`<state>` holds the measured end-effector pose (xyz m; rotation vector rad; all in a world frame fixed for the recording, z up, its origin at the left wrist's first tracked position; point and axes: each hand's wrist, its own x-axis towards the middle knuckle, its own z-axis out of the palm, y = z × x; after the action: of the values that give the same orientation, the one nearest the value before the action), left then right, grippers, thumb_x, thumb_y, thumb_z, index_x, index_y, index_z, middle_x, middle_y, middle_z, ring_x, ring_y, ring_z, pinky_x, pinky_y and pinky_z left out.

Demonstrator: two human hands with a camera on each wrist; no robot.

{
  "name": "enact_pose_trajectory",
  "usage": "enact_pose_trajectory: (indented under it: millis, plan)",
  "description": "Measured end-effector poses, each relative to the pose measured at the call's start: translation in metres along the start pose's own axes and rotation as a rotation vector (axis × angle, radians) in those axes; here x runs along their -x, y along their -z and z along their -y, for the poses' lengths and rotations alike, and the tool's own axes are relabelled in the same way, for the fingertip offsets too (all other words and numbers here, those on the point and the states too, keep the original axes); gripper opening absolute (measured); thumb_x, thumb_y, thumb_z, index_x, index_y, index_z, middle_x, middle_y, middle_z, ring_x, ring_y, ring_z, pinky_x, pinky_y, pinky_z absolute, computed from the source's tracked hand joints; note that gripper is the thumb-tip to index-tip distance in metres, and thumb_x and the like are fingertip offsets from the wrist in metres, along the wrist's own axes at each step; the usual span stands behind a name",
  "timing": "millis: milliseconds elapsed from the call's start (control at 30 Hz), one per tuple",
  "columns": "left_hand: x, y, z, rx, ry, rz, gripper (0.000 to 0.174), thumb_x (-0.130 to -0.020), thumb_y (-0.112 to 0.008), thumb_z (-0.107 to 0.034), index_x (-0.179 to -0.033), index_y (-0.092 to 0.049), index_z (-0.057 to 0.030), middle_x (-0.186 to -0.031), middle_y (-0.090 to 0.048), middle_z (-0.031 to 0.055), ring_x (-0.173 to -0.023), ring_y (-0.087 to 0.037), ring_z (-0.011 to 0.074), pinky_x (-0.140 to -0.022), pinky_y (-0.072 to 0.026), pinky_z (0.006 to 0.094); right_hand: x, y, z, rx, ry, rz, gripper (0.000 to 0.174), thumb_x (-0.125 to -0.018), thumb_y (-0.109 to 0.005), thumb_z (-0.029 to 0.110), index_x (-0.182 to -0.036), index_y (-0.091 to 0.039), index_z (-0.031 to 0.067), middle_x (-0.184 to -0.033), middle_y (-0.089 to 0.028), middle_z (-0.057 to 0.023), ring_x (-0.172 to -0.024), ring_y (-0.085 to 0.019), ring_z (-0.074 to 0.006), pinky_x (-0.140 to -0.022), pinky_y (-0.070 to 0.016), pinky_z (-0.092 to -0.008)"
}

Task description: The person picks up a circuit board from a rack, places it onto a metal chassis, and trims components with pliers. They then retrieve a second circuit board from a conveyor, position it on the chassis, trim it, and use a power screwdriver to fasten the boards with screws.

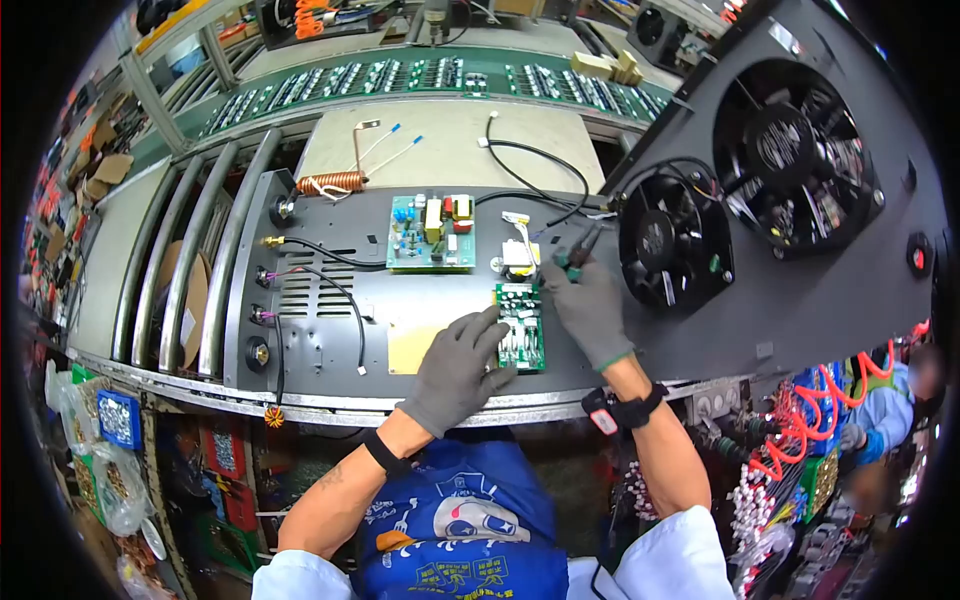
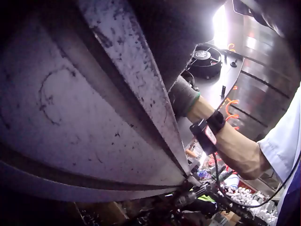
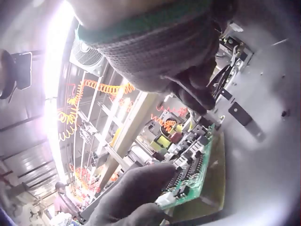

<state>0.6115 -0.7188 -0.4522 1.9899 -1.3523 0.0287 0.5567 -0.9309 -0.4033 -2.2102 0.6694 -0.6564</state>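
Note:
The gloved left hand (image 1: 455, 375) rests its fingers on the left side of a small green circuit board (image 1: 532, 325), lying on the dark metal panel (image 1: 330, 345). Just beyond the board's far right corner, the gloved right hand (image 1: 590, 305) grips a dark tool (image 1: 588, 243) that looks like pliers, beside a white transformer (image 1: 519, 260). From the right wrist view, the right hand (image 3: 160, 61) has curled fingers above the board's far end, while the left hand (image 3: 134, 193) touches its near end. In the left wrist view, only the right hand's cuff area (image 2: 183, 96) shows clearly.
A larger board (image 1: 432, 235) sits left of the transformer. Two black fans (image 1: 785, 150) are mounted on the raised panel at right. Black cables (image 1: 335, 255) cross the panel at left. Behind are a copper coil (image 1: 330, 184) and a row of boards (image 1: 385, 78); rollers (image 1: 205, 250) stand left.

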Motion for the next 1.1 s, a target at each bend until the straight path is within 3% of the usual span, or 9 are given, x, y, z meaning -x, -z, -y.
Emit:
enact_pose_trajectory:
  millis: [100, 133, 233, 267, 533, 667, 867, 967, 1100]
  plan:
    - [-0.003, 0.005, -0.006, 0.013, -0.008, -0.011, 0.061, -0.08, -0.081, -0.023, -0.132, -0.057, -0.0034, -0.142, -0.056, 0.0209, -0.126, -0.056, 0.0396, -0.106, -0.0459, 0.0466, 0.008, 0.011, 0.0, -0.071, -0.104, 0.012, 0.03, -0.09, -0.077, 0.027, -0.101, -0.071, -0.0006, -0.07, -0.07, -0.0087, -0.066, -0.068, -0.0153, -0.062, -0.0518, -0.0323]
    - [-0.002, 0.005, -0.007, 0.018, -0.009, -0.013, 0.06, -0.08, -0.08, -0.022, -0.132, -0.057, -0.0034, -0.142, -0.056, 0.0209, -0.126, -0.056, 0.0396, -0.106, -0.0457, 0.0467, 0.015, 0.019, 0.003, -0.049, -0.03, -0.03, 0.028, -0.092, -0.076, 0.024, -0.105, -0.07, 0.0, -0.074, -0.071, -0.0064, -0.066, -0.067, -0.0131, -0.061, -0.0516, -0.03]
    - [0.0, 0.004, -0.007, -0.002, -0.002, -0.013, 0.056, -0.082, -0.077, -0.021, -0.132, -0.059, -0.0042, -0.142, -0.056, 0.0186, -0.127, -0.055, 0.0385, -0.105, -0.0464, 0.0459, 0.049, 0.045, 0.022, -0.385, -0.194, -0.004, 0.023, -0.094, -0.074, 0.02, -0.104, -0.07, 0.0, -0.078, -0.07, -0.0036, -0.067, -0.064, -0.0101, -0.06, -0.051, -0.0273]
    - [0.001, 0.002, -0.005, 0.0, -0.001, -0.011, 0.057, -0.082, -0.078, -0.021, -0.132, -0.059, -0.0042, -0.142, -0.056, 0.0187, -0.127, -0.055, 0.0383, -0.105, -0.0464, 0.046, 0.063, 0.048, 0.025, -0.383, -0.238, -0.049, 0.021, -0.093, -0.075, 0.02, -0.098, -0.072, -0.0006, -0.07, -0.066, -0.0018, -0.065, -0.062, -0.0091, -0.06, -0.0496, -0.0283]
    - [0.001, -0.002, -0.005, 0.004, 0.001, -0.035, 0.062, -0.077, -0.083, -0.014, -0.133, -0.058, -0.0054, -0.138, -0.057, 0.0178, -0.125, -0.056, 0.0373, -0.105, -0.0469, 0.045, 0.123, 0.05, 0.024, -0.494, -0.133, -0.134, 0.02, -0.092, -0.077, 0.012, -0.102, -0.072, -0.0044, -0.086, -0.073, -0.0084, -0.076, -0.067, -0.0118, -0.072, -0.0528, -0.0272]
    - [0.0, -0.003, -0.008, -0.008, 0.002, -0.04, 0.063, -0.076, -0.083, -0.013, -0.133, -0.058, -0.0056, -0.139, -0.057, 0.0175, -0.126, -0.055, 0.0371, -0.105, -0.047, 0.0449, 0.13, 0.026, 0.001, -0.246, -0.031, -0.068, 0.021, -0.093, -0.077, 0.014, -0.107, -0.071, -0.0012, -0.096, -0.074, -0.0088, -0.082, -0.068, -0.013, -0.073, -0.0539, -0.0296]
    - [0.004, -0.005, -0.006, 0.025, 0.014, -0.053, 0.059, -0.078, -0.082, -0.014, -0.132, -0.058, -0.0051, -0.138, -0.057, 0.0178, -0.126, -0.055, 0.0374, -0.106, -0.0476, 0.0451, 0.139, 0.025, 0.003, -0.525, -0.137, -0.279, 0.024, -0.094, -0.077, 0.018, -0.104, -0.071, -0.0025, -0.09, -0.074, -0.0124, -0.079, -0.071, -0.0187, -0.073, -0.054, -0.0308]
    - [0.002, -0.008, -0.003, 0.049, 0.003, -0.061, 0.062, -0.077, -0.082, -0.011, -0.134, -0.058, -0.0061, -0.139, -0.056, 0.0177, -0.126, -0.054, 0.0378, -0.106, -0.0473, 0.0449, 0.138, 0.022, -0.011, -0.253, -0.347, 0.093, 0.028, -0.096, -0.075, 0.022, -0.104, -0.071, -0.0043, -0.085, -0.074, -0.0141, -0.078, -0.071, -0.0188, -0.073, -0.0539, -0.0305]
    - [0.006, 0.001, -0.006, 0.076, -0.004, -0.032, 0.055, -0.083, -0.076, -0.009, -0.134, -0.058, -0.0049, -0.139, -0.056, 0.0191, -0.126, -0.054, 0.0386, -0.107, -0.0466, 0.0453, 0.137, 0.032, -0.004, -0.34, -0.146, -0.112, 0.033, -0.095, -0.077, 0.026, -0.108, -0.072, -0.0044, -0.086, -0.074, -0.0142, -0.079, -0.071, -0.0173, -0.072, -0.0542, -0.0313]
